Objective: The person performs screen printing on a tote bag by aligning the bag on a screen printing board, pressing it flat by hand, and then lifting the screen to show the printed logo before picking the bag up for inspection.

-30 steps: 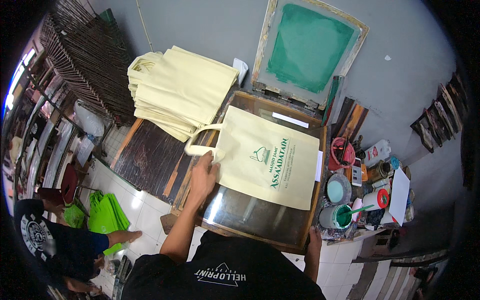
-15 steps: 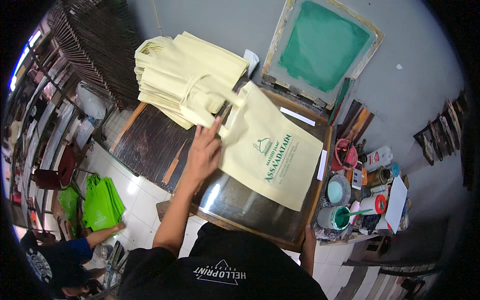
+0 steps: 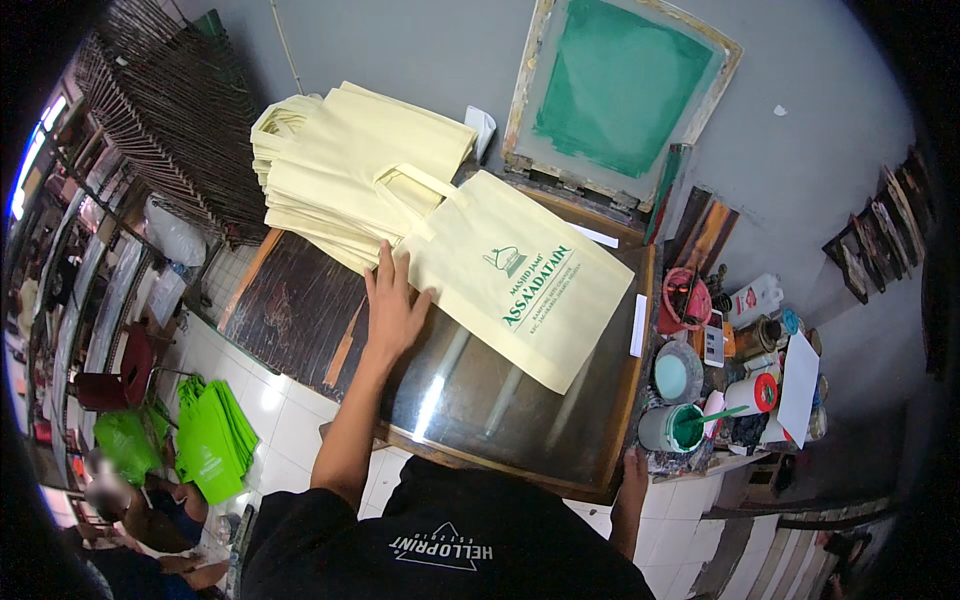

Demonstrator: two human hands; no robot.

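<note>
A cream tote bag (image 3: 520, 280) with a green print lies on the glass-topped table (image 3: 470, 390). Its handle loop reaches toward a stack of similar cream bags (image 3: 370, 150) at the far left. My left hand (image 3: 393, 310) is at the bag's left corner, fingers stretched and spread, gripping nothing; whether the fingertips touch the bag is unclear. At the front right corner of the table's wooden edge is my right hand (image 3: 630, 490), its fingers mostly hidden.
A framed printing screen (image 3: 620, 90) with a green area leans on the wall. Crowding the right side are a green paint tub (image 3: 672, 428), a pink basket (image 3: 686, 298) and several containers. Green bags (image 3: 212, 440) and a person (image 3: 150, 520) are at lower left.
The bag has settled flatter on the glass and its handle loop has dropped. My left hand has let go and spread its fingers. My right hand stays at the table corner.
</note>
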